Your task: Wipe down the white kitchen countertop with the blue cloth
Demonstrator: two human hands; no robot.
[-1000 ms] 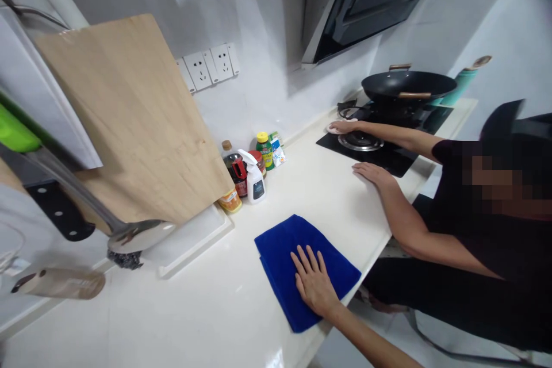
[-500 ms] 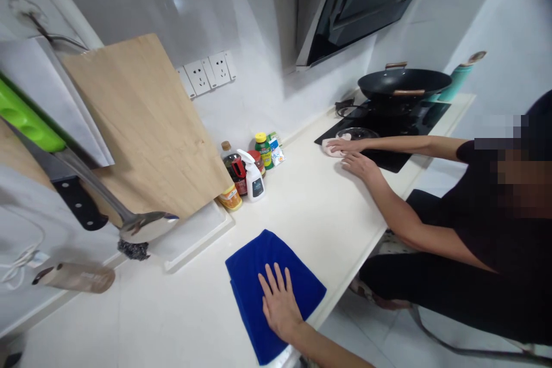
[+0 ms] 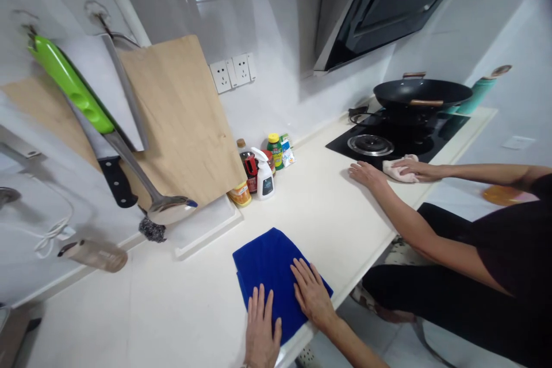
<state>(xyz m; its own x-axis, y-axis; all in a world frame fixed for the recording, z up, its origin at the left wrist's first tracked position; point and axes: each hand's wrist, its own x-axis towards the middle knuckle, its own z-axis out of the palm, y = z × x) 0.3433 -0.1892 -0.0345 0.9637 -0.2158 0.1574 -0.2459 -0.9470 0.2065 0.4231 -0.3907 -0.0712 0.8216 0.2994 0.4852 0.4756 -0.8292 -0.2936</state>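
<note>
A folded blue cloth (image 3: 271,259) lies flat on the white countertop (image 3: 181,305), reaching close to its front edge. My left hand (image 3: 262,328) rests on the cloth's near left side, fingers stretched out and pointing away from me. On the cloth's right side lies my right hand (image 3: 314,293), palm down, its fingers extended. Neither hand grips anything. Beyond the cloth stand a white spray bottle (image 3: 264,177) and a yellow-capped green bottle (image 3: 275,152).
A co-worker's hand presses a pale rag (image 3: 403,169) at the edge of the black cooktop (image 3: 340,144), which carries a wok (image 3: 422,92). Cutting board (image 3: 185,126), ladle (image 3: 166,210) and green peeler-like handle (image 3: 71,83) hang at left. A brown bottle (image 3: 97,256) lies by the wall.
My left hand has come into view onto the cloth; my right hand has shifted to its right side. The co-worker's rag hand has moved along the cooktop toward its front edge. The view has shifted left.
</note>
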